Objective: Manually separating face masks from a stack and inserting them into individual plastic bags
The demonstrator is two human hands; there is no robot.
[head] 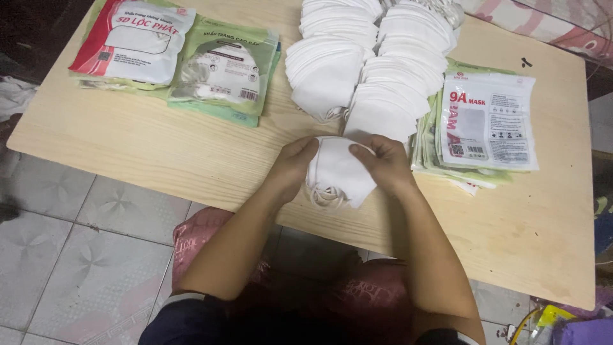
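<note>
My left hand (292, 167) and my right hand (384, 164) both grip a small stack of folded white face masks (337, 176) just above the near part of the wooden table (159, 153). The mask ear loops hang at the stack's lower left. Right behind my hands, two long overlapping rows of white masks (370, 64) run toward the table's far edge.
A pile of white and green printed bags (486, 121) lies right of my hands. Red-and-white bags (134, 41) and green bags (225, 70) lie at the far left. Grey tiled floor (70, 255) is below left; a dark red cushion (198, 239) sits under me.
</note>
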